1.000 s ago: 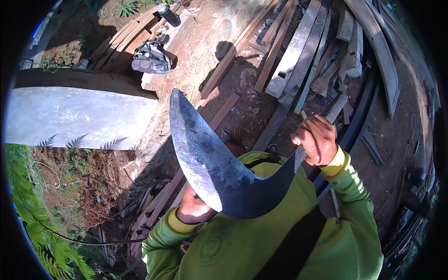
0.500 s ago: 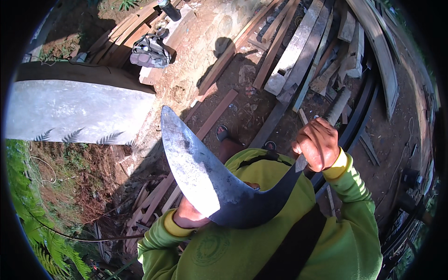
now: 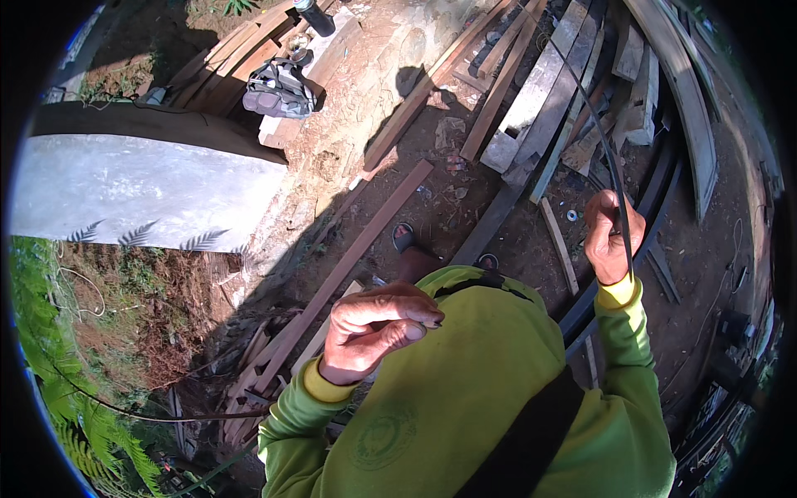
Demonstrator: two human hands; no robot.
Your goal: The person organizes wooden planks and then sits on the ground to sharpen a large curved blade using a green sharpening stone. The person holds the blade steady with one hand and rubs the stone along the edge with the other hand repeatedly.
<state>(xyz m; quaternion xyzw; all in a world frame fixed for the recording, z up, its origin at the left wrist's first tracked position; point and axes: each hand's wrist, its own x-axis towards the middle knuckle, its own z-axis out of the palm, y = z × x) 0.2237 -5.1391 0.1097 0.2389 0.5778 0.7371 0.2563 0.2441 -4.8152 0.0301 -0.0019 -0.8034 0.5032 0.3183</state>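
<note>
On the right, my right hand [image 3: 613, 236] is closed round the grip of a sickle [image 3: 599, 124]. Its broad curved blade stands nearly edge-on, showing as a thin dark arc that rises from the fist and bends up and left over the timber. The grip is mostly hidden by the fingers. In front of my chest, my left hand [image 3: 375, 328] is pinched, thumb against fingers. A tiny dark spot shows at the fingertips, too small to name. The left hand is apart from the sickle.
Timber beams [image 3: 531, 108] lie piled at the far right, with a reddish plank [image 3: 365, 249] slanting across the ground. A grey bag [image 3: 278, 90] and a dark bottle [image 3: 315, 17] sit on boards. A pale slab [image 3: 149, 187] and green ferns [image 3: 50, 357] are at left.
The sickle has swung from across my chest to up on the right, its blade turned from broadside to edge-on. My left hand has come out from behind the blade.
</note>
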